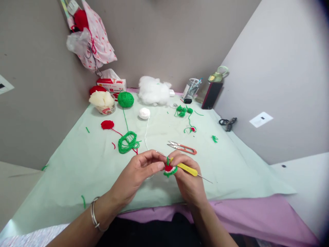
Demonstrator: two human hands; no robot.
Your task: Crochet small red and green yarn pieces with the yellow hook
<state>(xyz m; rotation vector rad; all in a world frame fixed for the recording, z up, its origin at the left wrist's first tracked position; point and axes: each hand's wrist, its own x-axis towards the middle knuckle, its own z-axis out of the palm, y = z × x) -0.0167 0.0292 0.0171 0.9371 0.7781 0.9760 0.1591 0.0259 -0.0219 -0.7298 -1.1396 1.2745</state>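
Note:
My left hand pinches the left edge of a small crocheted piece, red in the middle with a white band and a green rim. In my right hand is a crochet hook with a yellow handle; its thin shaft points left above the piece. A green strand rises from the top of the red part beside the hook. The fingers of my right hand also touch the piece's right side. Just beyond my hands lie orange-handled thread snips, blades pointing left.
Left of centre are a green yarn ball, a loose green yarn coil and a red crocheted disc. A white yarn ball sits before white stuffing. A phone leans at the back right near small green pieces.

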